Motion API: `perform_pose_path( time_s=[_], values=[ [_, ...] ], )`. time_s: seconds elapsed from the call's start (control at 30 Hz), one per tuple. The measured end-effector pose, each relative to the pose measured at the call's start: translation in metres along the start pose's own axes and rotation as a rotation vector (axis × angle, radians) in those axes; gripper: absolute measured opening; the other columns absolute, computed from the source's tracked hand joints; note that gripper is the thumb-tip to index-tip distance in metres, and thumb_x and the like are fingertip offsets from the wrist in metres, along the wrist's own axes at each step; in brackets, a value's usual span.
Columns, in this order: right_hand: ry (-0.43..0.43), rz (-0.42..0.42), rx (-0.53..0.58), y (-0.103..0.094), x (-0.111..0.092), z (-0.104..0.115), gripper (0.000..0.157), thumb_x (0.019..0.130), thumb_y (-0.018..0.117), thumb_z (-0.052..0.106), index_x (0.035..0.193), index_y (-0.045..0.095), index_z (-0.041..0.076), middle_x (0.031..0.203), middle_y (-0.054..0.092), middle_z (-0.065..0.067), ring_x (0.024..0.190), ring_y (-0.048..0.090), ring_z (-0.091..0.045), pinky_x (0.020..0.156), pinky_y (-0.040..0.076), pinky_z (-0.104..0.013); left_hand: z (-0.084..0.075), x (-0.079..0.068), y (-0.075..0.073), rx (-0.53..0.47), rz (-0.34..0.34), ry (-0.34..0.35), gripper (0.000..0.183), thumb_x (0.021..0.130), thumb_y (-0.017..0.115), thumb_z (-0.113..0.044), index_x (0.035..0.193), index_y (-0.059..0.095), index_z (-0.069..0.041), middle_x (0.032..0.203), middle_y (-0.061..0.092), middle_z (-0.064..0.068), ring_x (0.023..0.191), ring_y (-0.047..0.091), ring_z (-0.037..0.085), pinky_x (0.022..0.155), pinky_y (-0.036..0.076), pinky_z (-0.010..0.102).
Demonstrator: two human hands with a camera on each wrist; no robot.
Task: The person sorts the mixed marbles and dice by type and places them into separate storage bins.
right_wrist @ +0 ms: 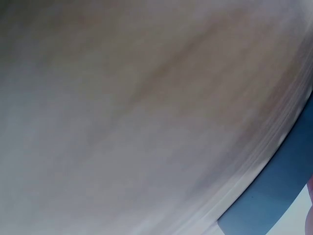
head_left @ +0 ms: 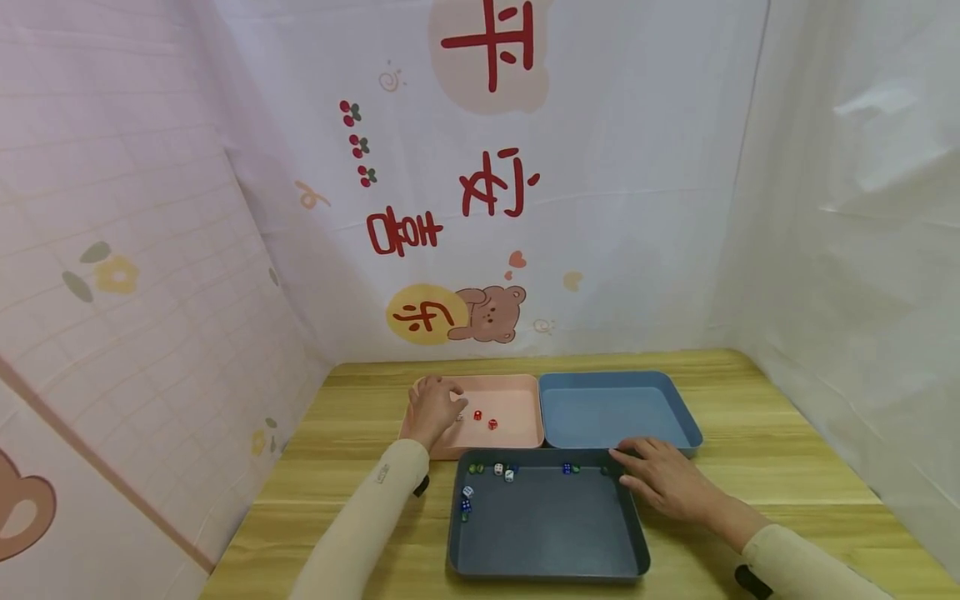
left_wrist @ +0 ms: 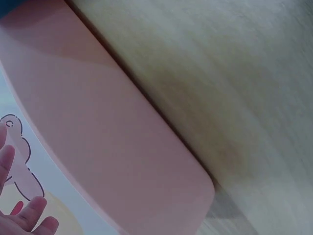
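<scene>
My left hand [head_left: 435,408] is over the left part of a pink tray [head_left: 517,387], thumb and fingers apart; I see nothing held. Two red dice [head_left: 477,414] lie in that tray just right of the hand, and a small pale thing [head_left: 460,418] sits under the fingers, too small to make out. In the left wrist view, fingertips [left_wrist: 34,213] stick up past the tray's wall. My right hand [head_left: 667,479] rests at the upper right corner of a dark grey tray [head_left: 551,533], fingers loosely extended at its rim. Along that tray's edges lie white dice [head_left: 509,476], blue dice [head_left: 567,468] and green dice [head_left: 473,469].
A blue tray [head_left: 615,408] stands right of the pink one, behind the dark grey tray. All three stand on a wood-grain table [head_left: 360,517]. White printed cloth [head_left: 637,167] hangs behind and at both sides.
</scene>
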State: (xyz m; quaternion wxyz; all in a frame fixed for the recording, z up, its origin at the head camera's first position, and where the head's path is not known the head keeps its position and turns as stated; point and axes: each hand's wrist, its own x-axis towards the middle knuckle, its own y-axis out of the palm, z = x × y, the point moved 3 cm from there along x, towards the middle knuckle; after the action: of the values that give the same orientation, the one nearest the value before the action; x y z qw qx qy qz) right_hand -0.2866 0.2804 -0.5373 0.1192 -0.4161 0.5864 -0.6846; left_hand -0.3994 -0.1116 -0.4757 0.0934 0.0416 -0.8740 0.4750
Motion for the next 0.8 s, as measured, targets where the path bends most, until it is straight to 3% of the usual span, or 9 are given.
perform_pose_path(
  time_s=[0.47,0.8],
  values=[
    [0.002,0.005,-0.01,0.0,0.0,0.0,0.043,0.097,0.064,0.032,0.134,0.064,0.012,0.126,0.059,-0.006,0.114,0.055,-0.028,0.09,0.046,-0.053,0.001,-0.002,-0.005,-0.001,0.009,0.024,0.023,0.09,0.074,-0.027,0.108,0.075,-0.013,0.139,0.051,0.017,0.136,0.033,0.038,0.114,0.016,0.056],
    [0.0,0.003,-0.007,-0.002,0.001,0.003,0.042,0.097,0.064,0.032,0.133,0.065,0.011,0.125,0.059,-0.007,0.113,0.055,-0.029,0.089,0.045,-0.054,-0.01,-0.007,-0.002,-0.075,0.059,0.074,0.021,0.09,0.075,-0.028,0.105,0.075,-0.014,0.141,0.05,0.014,0.138,0.033,0.033,0.114,0.007,0.062]
  ],
)
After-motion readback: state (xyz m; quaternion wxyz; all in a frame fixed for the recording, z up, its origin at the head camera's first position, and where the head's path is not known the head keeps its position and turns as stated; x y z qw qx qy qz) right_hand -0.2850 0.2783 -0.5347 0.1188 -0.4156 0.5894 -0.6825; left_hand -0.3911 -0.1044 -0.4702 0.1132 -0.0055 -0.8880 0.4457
